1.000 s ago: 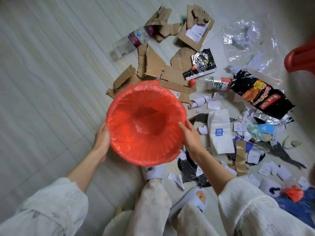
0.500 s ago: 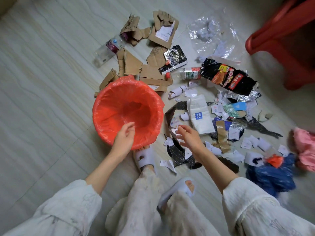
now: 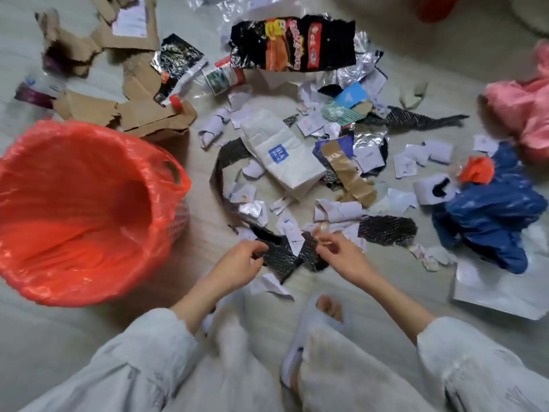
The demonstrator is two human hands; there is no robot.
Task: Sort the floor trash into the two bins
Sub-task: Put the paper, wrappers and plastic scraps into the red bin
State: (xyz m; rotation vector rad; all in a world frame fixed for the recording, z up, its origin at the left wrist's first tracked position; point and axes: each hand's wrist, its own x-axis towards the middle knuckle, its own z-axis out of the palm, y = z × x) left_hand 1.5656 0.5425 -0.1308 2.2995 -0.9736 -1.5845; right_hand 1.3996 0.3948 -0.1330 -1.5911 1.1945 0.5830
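A bin lined with a red plastic bag stands on the floor at the left, its mouth facing me. Trash lies spread across the floor: torn cardboard, a black snack wrapper, a white paper bag, a small bottle and several paper scraps. A black textured plastic scrap lies just in front of my feet. My left hand pinches its left edge with curled fingers. My right hand has its fingertips curled at the scrap's right edge; the blur hides the exact grip.
A crumpled blue plastic bag with an orange scrap lies at the right, and a pink bag sits beyond it. A white sheet lies near my right arm. My slippered feet are below the hands.
Both hands held the red-lined bin, then let it go. The left hand came off the rim and both hands came together at the black scrap. The view moved closer to the floor.
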